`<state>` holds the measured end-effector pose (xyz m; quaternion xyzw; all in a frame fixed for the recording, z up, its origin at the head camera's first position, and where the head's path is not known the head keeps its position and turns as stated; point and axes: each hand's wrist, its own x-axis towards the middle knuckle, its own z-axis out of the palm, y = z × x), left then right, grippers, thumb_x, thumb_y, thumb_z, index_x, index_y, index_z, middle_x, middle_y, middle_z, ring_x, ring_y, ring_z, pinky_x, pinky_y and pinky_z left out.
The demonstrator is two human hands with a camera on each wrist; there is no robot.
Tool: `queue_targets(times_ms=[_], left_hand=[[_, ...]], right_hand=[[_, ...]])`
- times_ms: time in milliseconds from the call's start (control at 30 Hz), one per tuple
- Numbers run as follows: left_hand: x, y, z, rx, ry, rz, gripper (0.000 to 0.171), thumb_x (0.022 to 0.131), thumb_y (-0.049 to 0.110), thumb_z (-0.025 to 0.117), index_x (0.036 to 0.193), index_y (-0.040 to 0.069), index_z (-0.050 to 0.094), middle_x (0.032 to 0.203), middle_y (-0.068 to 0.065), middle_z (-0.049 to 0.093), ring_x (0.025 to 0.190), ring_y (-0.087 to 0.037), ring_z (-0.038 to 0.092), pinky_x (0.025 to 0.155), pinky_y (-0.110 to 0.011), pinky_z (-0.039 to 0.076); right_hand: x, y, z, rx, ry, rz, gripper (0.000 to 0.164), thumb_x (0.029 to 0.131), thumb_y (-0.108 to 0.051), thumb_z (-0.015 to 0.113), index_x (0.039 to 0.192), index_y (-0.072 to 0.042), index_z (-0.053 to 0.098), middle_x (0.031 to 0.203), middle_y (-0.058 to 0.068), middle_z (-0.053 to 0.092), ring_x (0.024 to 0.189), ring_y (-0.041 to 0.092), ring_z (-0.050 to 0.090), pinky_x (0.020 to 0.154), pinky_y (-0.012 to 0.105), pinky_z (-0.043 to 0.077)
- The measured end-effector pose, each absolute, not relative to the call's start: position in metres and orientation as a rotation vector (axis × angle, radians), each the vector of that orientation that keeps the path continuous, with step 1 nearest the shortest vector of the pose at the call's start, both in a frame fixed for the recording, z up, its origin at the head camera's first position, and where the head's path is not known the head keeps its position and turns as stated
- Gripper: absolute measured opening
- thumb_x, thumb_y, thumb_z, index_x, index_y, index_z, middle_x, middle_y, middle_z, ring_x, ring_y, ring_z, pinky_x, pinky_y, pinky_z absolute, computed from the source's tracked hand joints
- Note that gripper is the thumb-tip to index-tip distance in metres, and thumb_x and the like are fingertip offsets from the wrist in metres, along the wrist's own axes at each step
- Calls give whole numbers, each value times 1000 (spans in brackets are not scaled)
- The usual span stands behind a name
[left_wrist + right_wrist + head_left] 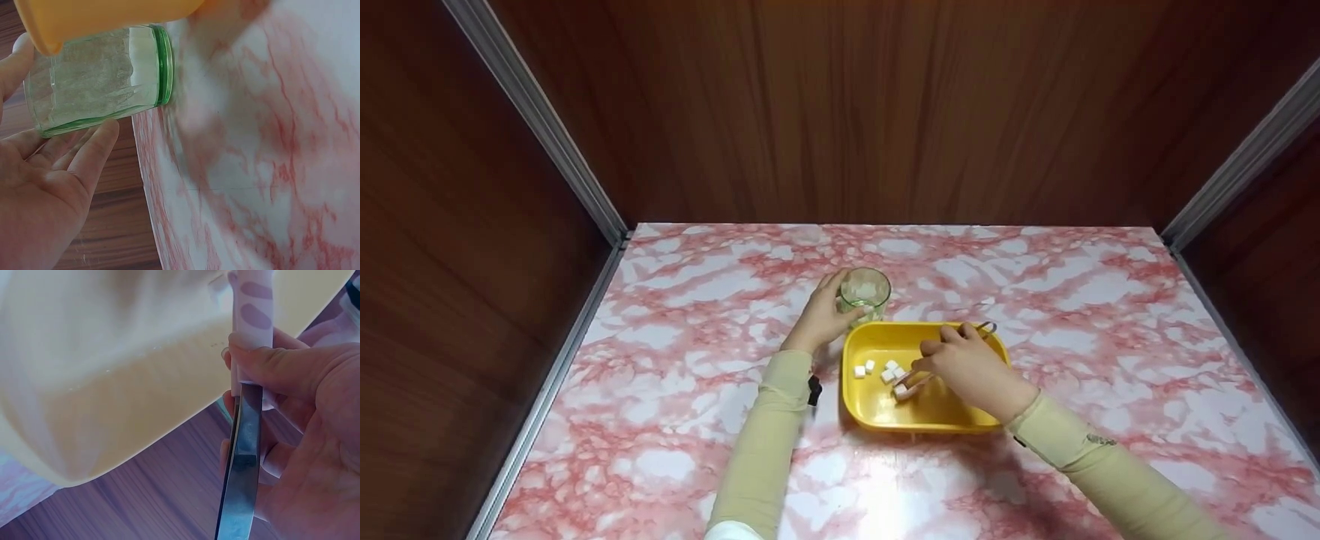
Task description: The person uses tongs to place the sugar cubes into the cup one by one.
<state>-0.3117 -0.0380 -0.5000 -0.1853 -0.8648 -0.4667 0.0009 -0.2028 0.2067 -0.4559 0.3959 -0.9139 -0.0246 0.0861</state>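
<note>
My left hand [823,319] is wrapped around a clear green-tinted glass [101,79], thumb on one side and fingers on the other. The glass stands upright on the table behind the yellow tub. My right hand [971,371] pinches a pair of tongs [244,444] over the tub; they have a bent metal end and pinkish-white arms. Several small white cubes [889,375] lie on the floor of the yellow tub [877,420]. One white cube [901,391] sits at the tongs' tips; whether they grip it, I cannot tell.
A red-and-white marbled tabletop [675,420] lies under everything. Dark wood panels [825,112] rise at the back and both sides, with metal strips [540,105] along the corners. The tub's raised rim is close to the glass.
</note>
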Motion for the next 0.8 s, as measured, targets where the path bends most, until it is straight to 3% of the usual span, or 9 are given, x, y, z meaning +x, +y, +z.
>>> queue_targets(times_ms=[467,800], left_hand=[[-311,-38,-499,-561,-2732,-1499,78,86,26,73,149,7,31,146,-11,35,122,-28,48,99,-31,43],[-310,-38,-499,-547,-2729,-1521,78,86,26,73,149,7,31,146,-12,35,122,-30,48,100,-32,42]], right_hand=[[-205,216,-444,1131,-2669,-72,32,77,0,73,101,-20,76,91,-1,62,81,25,45,66,42,34],[-207,222,-432,1057,-2710,-89,39,80,6,71,105,-24,75,96,-2,62,83,25,47,66,41,34]])
